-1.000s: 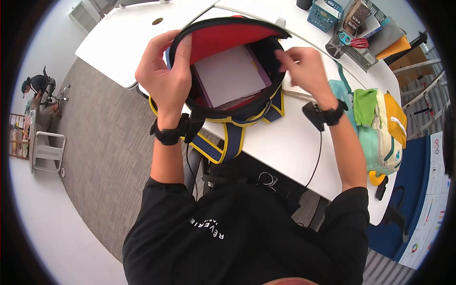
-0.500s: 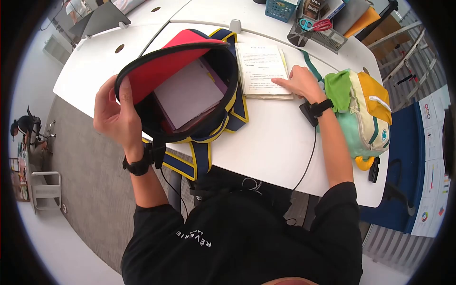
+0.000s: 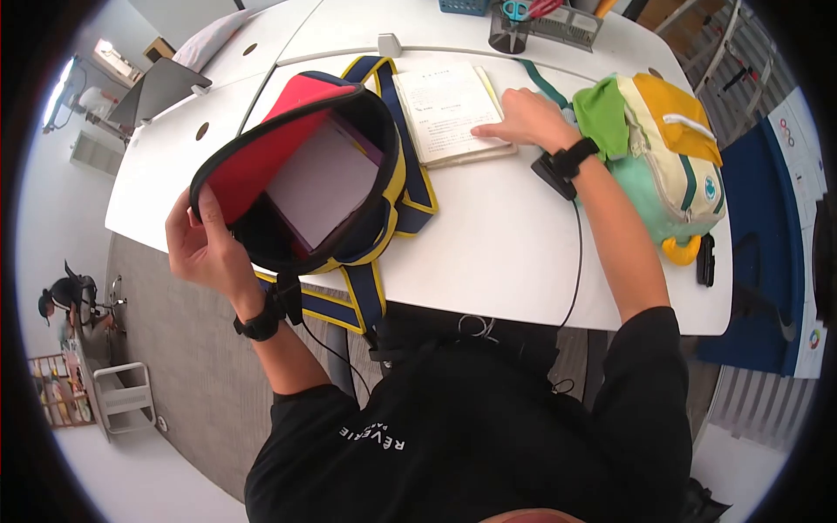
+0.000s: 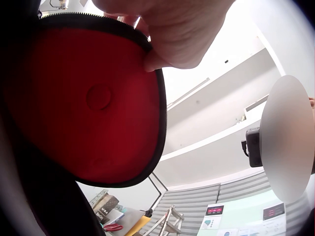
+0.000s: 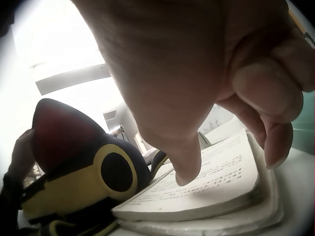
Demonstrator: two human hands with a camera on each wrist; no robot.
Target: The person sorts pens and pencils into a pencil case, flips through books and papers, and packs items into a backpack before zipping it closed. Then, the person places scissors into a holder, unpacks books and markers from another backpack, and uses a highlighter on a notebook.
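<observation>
My left hand (image 3: pixel 209 248) pinches the zippered rim of the red-lined flap (image 3: pixel 253 174) of a navy and yellow backpack (image 3: pixel 398 187). The flap is held up, and a pale sheet over purple-edged books or folders (image 3: pixel 318 187) shows inside the bag. In the left wrist view the flap's red lining (image 4: pixel 98 142) fills much of the picture. My right hand (image 3: pixel 534 118) is at the near right corner of an open printed book (image 3: pixel 445 100), which lies flat beside the backpack. In the right wrist view its thumb (image 5: pixel 188 169) is over the page, the fingers spread at the book's outer edge.
A green, cream and yellow backpack (image 3: pixel 671 174) lies on the table to the right, with a black object (image 3: pixel 706 261) beside it. At the back stand a mesh pen cup (image 3: pixel 508 37) with scissors and a metal organizer (image 3: pixel 567 33). A cable (image 3: pixel 579 261) hangs from the right wrist.
My right hand has moved from the backpack's opening across to the book and stays there. The left hand keeps hold of the flap, drawn further left. The view has shifted.
</observation>
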